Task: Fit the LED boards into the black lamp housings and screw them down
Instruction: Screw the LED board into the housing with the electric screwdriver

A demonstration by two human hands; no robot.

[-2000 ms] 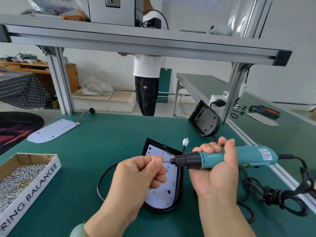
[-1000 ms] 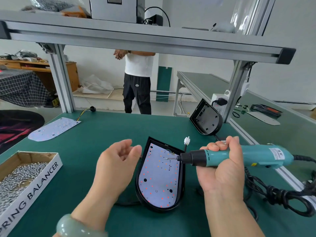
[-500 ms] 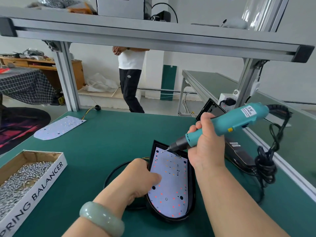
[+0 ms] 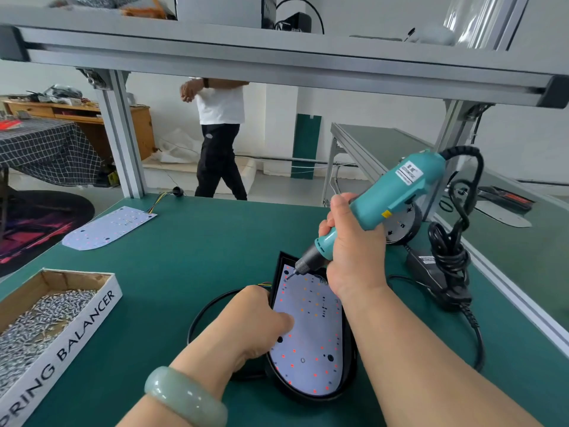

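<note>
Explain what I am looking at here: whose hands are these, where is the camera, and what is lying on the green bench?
There is no robot: a person works with bare hands, and the one camera sits on their head, looking forward and down. The right hand grips a teal electric screwdriver, its tip on the far left corner of the LED board that lies in a black lamp housing. The left hand grips that housing's left rim, a finger on the board. On the green bench lie a box of screws at left, a spare LED board farther back, and the screwdriver's black cord at right.
</note>
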